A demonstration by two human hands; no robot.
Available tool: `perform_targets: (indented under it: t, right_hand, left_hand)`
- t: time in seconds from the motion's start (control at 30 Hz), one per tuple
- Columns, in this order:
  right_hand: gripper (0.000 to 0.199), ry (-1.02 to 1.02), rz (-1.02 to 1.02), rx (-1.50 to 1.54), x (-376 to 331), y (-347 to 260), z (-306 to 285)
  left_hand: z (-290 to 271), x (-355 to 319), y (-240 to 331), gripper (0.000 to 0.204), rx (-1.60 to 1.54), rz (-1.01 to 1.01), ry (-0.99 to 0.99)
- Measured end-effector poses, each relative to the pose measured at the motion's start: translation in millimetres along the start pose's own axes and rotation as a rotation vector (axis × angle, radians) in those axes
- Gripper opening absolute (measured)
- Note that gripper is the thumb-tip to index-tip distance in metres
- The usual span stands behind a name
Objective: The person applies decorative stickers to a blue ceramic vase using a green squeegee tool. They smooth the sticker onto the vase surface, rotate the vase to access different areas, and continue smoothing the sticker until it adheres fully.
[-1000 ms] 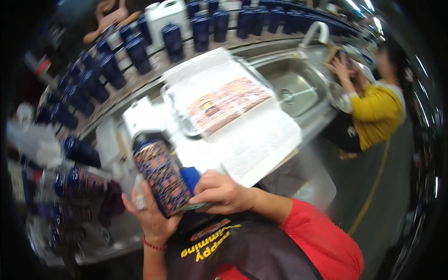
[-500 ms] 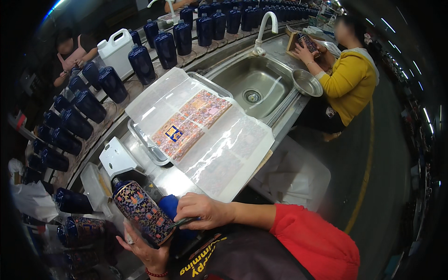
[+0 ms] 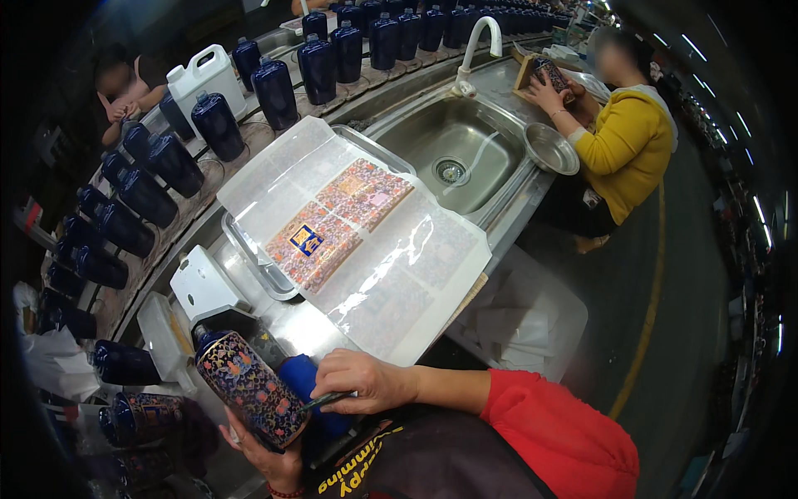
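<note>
My left hand [image 3: 264, 449] cradles a dark blue bottle [image 3: 249, 387] wrapped in a multicoloured floral decal, held tilted at the lower left. My right hand [image 3: 363, 380] lies beside the bottle and pinches a thin dark tool [image 3: 327, 401] whose tip touches the bottle's side. A blue pad [image 3: 301, 373] sits just behind the bottle, under my right hand. In front of me lies a clear plastic sheet [image 3: 391, 249] with patterned decals [image 3: 337, 218] on a metal tray [image 3: 249, 266].
A steel sink [image 3: 453, 150] with a white tap [image 3: 482, 33] is beyond the sheet. Several plain blue bottles [image 3: 274, 87] line a curved conveyor at the left and back. A person in yellow [image 3: 623, 141] works at the right. A white jug [image 3: 204, 79] stands at the back left.
The bottle has dropped lower and tilted further to the left in my left hand. My right hand stayed against it with the tool. The view has swung, so the sink now sits more centrally.
</note>
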State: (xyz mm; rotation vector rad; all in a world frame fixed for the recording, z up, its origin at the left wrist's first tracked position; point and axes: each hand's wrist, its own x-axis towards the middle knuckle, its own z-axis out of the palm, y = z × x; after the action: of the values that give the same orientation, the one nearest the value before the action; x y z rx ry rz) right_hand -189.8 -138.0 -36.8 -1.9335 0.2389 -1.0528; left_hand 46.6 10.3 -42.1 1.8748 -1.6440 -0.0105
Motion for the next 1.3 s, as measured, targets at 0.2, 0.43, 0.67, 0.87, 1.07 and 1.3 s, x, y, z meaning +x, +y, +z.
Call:
perform_targets:
  t: [0.2, 0.43, 0.67, 0.87, 1.07, 1.3]
  right_hand:
    - [0.019, 0.009, 0.006, -0.005, 0, 5, 1]
    - [0.019, 0.003, 0.015, -0.003, 1, 4, 2]
    - [0.019, -0.019, 0.045, -0.001, 0, 1, 3]
    - [0.024, -0.021, 0.084, 0.017, -2, 0, 4]
    - [0.024, -0.029, 0.066, 0.015, 2, -7, 7]
    - [0.02, 0.0, 0.069, 0.027, 1, -10, 15]
  left_hand:
    - [-10, 4, -1, 0.11, 0.161, 0.038, -0.047]
    - [-10, 5, 0, 0.111, 0.116, 0.054, -0.015]
    - [-7, 5, 3, 0.114, 0.067, -0.006, -0.03]
    - [-18, 10, 8, 0.119, 0.106, 0.019, -0.07]
    - [-15, 11, 12, 0.121, 0.042, 0.005, -0.054]
    - [-9, 5, 3, 0.121, 0.025, 0.015, -0.029]
